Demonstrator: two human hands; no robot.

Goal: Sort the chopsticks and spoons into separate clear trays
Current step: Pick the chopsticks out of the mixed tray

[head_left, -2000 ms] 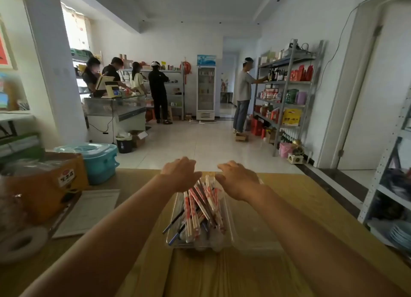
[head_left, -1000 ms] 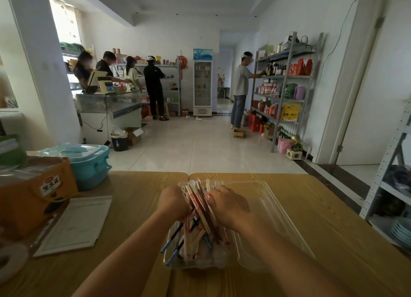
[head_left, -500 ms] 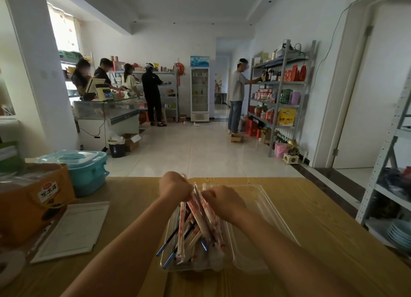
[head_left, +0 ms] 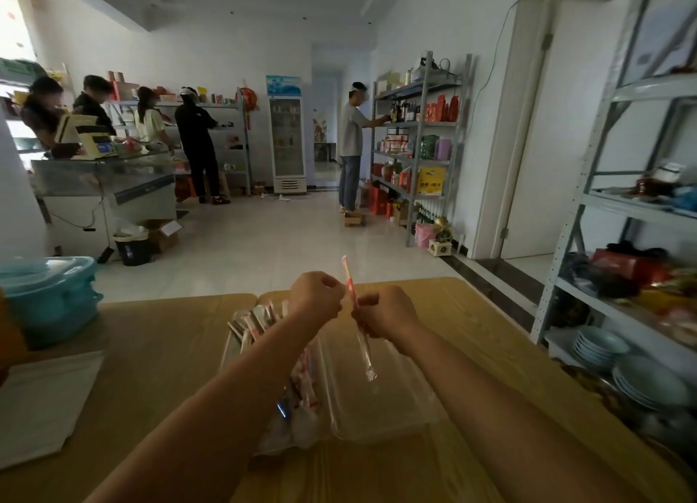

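the wooden table [head_left: 169,333] bears two clear trays [head_left: 396,423], a teal box [head_left: 49,299] and papers [head_left: 41,404].

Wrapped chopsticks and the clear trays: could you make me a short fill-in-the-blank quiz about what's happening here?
1. The right hand grips one wrapped chopsticks pack, its red end pointing ___.
2. The pile of wrapped utensils lies in the ___ clear tray.
3. The stacked plates sit low in the metal rack on the person's ___.
Missing words: up; left; right.
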